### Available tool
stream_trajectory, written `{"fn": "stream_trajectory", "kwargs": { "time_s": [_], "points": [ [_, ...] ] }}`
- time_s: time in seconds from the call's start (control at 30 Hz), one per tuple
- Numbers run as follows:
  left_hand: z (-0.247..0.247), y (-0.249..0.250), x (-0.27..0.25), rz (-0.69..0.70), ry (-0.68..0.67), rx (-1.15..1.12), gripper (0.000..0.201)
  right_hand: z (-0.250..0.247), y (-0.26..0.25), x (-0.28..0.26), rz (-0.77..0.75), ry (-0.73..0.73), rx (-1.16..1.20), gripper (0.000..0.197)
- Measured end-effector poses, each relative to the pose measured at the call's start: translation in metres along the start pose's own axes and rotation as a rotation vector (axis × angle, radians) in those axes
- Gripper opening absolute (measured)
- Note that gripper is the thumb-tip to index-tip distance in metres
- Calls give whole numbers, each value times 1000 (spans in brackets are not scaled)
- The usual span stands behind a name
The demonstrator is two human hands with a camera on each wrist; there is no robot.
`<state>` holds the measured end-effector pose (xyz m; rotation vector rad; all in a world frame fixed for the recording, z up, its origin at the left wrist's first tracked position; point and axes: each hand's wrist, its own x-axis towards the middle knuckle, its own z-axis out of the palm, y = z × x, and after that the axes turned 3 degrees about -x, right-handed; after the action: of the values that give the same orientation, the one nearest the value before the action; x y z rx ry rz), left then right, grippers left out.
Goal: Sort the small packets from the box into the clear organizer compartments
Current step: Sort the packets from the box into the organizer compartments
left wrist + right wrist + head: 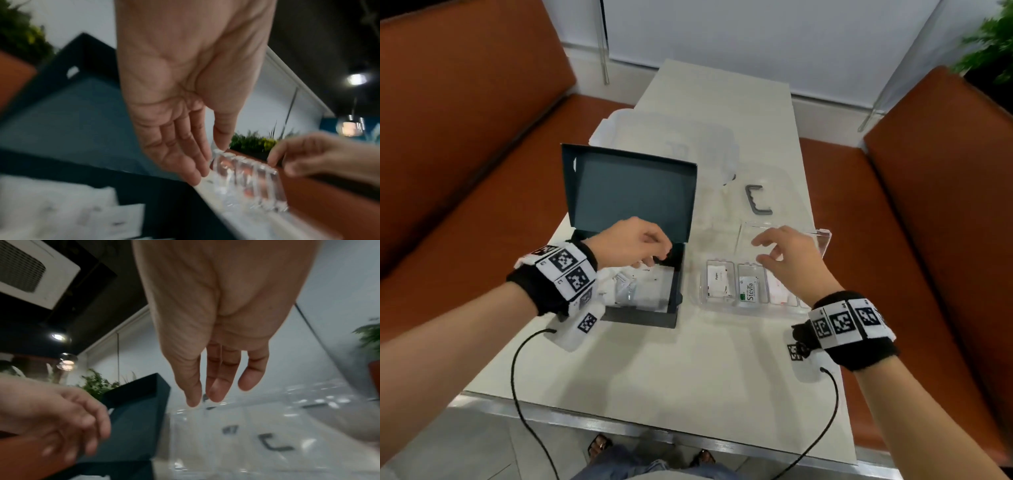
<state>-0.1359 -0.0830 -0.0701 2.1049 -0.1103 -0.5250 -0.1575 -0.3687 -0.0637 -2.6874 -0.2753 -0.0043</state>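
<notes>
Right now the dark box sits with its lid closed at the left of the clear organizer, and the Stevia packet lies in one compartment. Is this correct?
Not quite. The dark box is open: the head view shows its lid standing up and white packets inside. The rest holds: it sits left of the clear organizer, and the Stevia packet lies in one compartment.

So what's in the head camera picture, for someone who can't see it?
Two bare hands hover over a pale table: the left hand above an open dark box of white packets, the right hand above a clear organizer already holding packets. Orange seats flank the table.
</notes>
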Motion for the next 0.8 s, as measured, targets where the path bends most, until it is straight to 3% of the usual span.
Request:
{"fn": "stream_trajectory", "kwargs": {
  "time_s": [0.2,0.4,0.47,0.6,0.7,0.8],
  "points": [
    [-37,-60,2,-70,-72,583,27,59,-95,31,-182,-271,134,19],
    [-35,-86,11,-62,-200,861,91,124,-140,61,-164,-466,-67,36],
    [-34,-93,12,-69,-239,904,102,137,-143,66,-131,-516,-142,38],
    [-30,-107,13,-16,-198,949,91,154,-147,69,-2,-600,-172,34],
    [-30,-110,13,-34,-193,918,84,163,-152,70,64,-607,-67,18],
    [-29,-108,12,-38,-200,924,82,170,-157,68,122,-583,26,22]
  ]
}}
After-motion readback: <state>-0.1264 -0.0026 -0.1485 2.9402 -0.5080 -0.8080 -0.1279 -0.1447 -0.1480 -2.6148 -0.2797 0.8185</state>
